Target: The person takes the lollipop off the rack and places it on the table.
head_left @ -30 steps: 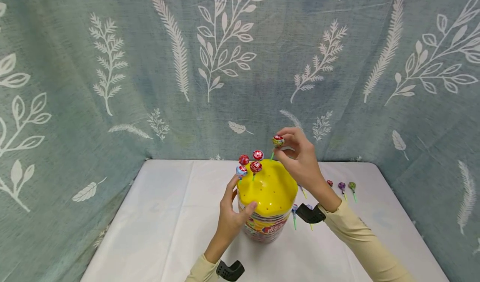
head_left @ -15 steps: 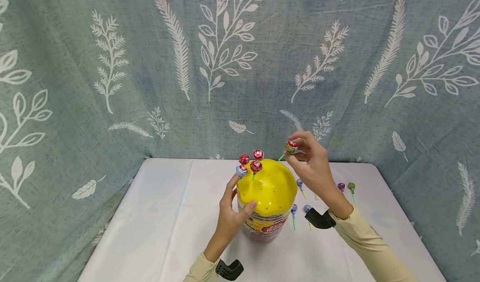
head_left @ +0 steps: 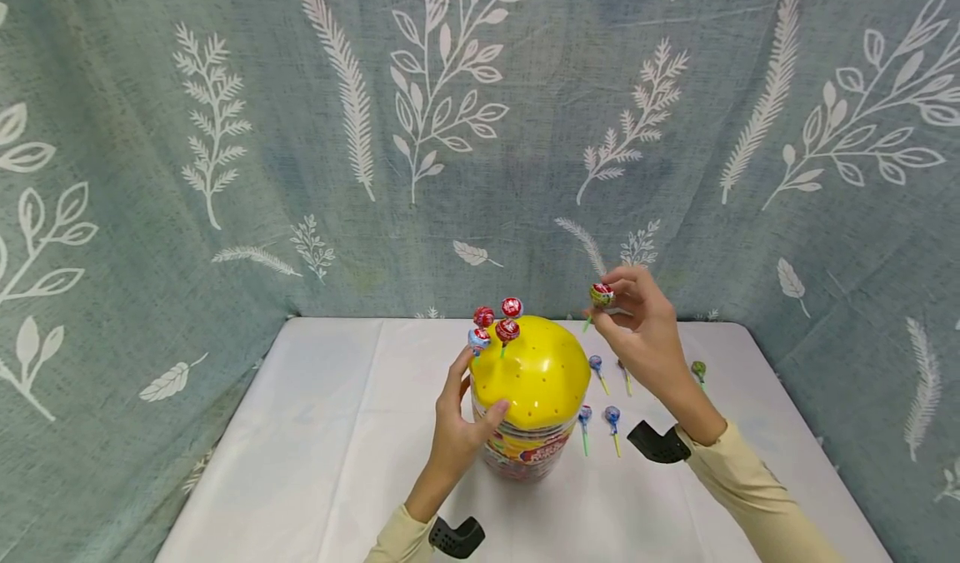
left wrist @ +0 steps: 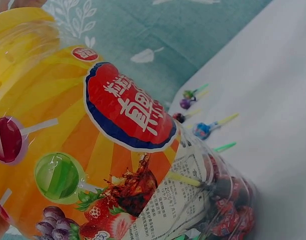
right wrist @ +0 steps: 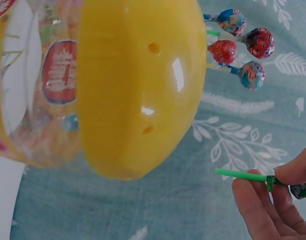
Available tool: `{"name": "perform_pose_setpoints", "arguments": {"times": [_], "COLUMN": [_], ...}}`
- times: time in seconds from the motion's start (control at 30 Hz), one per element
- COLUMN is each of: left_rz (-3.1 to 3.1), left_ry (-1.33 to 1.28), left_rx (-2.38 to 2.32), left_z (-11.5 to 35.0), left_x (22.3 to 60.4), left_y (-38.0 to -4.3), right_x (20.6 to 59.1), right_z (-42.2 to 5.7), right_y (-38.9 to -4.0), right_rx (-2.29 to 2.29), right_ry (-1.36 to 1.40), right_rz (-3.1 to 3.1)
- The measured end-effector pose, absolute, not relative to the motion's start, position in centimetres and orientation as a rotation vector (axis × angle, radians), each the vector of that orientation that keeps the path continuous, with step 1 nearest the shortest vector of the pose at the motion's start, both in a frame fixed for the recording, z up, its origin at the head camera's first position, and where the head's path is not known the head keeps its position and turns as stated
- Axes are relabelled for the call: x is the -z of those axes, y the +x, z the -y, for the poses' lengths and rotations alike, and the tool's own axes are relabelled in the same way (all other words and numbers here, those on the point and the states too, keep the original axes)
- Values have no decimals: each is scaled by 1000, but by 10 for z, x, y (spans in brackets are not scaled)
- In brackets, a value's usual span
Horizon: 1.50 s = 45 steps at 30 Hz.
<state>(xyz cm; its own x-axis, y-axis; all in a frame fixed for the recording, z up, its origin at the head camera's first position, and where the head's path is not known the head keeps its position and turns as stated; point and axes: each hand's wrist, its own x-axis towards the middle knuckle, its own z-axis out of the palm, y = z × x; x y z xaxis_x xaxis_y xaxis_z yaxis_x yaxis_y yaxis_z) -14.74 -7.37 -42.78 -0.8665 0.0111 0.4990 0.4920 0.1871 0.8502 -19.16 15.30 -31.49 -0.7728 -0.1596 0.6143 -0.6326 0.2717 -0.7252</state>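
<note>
In the head view my left hand [head_left: 459, 434] holds the side of a clear plastic candy jar [head_left: 525, 455], its thumb lying on the edge of the yellow domed lid [head_left: 543, 376]. Small holes dot this lid. Several wrapped lollipops [head_left: 507, 330] stand upright in its left part, near my left fingertips. To the right of the jar, my right hand [head_left: 648, 321] pinches a green-and-red lollipop [head_left: 602, 295]. Its bare green stick [right wrist: 240, 174] points toward the lid in the right wrist view, apart from it.
Several loose lollipops [head_left: 612, 417] lie on the white tablecloth [head_left: 390, 463] right of the jar, some partly hidden by my right arm. Wrapped candies [left wrist: 233, 210] fill the jar's bottom. A patterned grey-green curtain [head_left: 345, 238] encloses the table's back and sides.
My right hand has moved right, away from the lid's back edge, carrying the lollipop. The left hand and the jar have stayed put.
</note>
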Motion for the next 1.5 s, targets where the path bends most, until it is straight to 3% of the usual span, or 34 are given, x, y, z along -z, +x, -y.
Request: {"name": "perform_pose_setpoints", "arguments": {"times": [0.27,0.87,1.5], "left_rz": [2074,2099,2107], "left_ry": [-485,-508,-460], "left_rx": [1715,1654,1606], "left_z": [73,78,68], "left_x": [428,458,415], "left_y": [-147,-166,-145], "right_x": [341,348,429], "right_z": [-174,-191,-230], "right_y": [-200,-172,-181], "right_rx": [-1497,-1461,-1440], "right_ry": [666,459,275], "right_rz": [2120,2287,2407]}}
